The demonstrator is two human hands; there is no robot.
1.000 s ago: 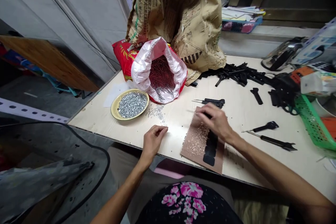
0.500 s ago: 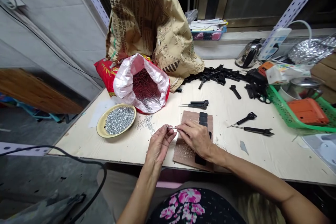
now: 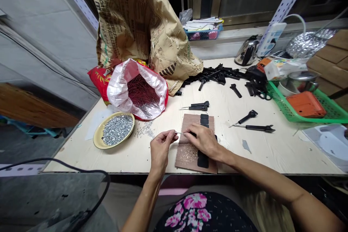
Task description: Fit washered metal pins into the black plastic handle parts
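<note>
Between my hands runs a thin metal shaft [image 3: 179,133], held level above the table. My left hand [image 3: 162,148] pinches its left end between thumb and fingertips; anything small there is too tiny to make out. The other end goes into my right hand [image 3: 203,140], where part of a black handle [image 3: 193,134] shows between the fingers. Under my right hand lies a brown board [image 3: 187,156] with black pads [image 3: 203,160] and pale crumbs on it. Similar black-handled tools with thin metal shafts [image 3: 259,128] rest to the right, and more [image 3: 199,106] behind the board.
At the left stand a yellow bowl of small metal washers [image 3: 117,129] and an open red-and-white sack of dark red rods [image 3: 143,92]. Behind are a large paper sack [image 3: 130,25] and piled black handles [image 3: 217,74]. A green basket [image 3: 296,114] sits at the right.
My left hand has turned, its fingers now curled more closely around the shaft's end. More of the black handle shows in my right hand. The whole view has shifted slightly.
</note>
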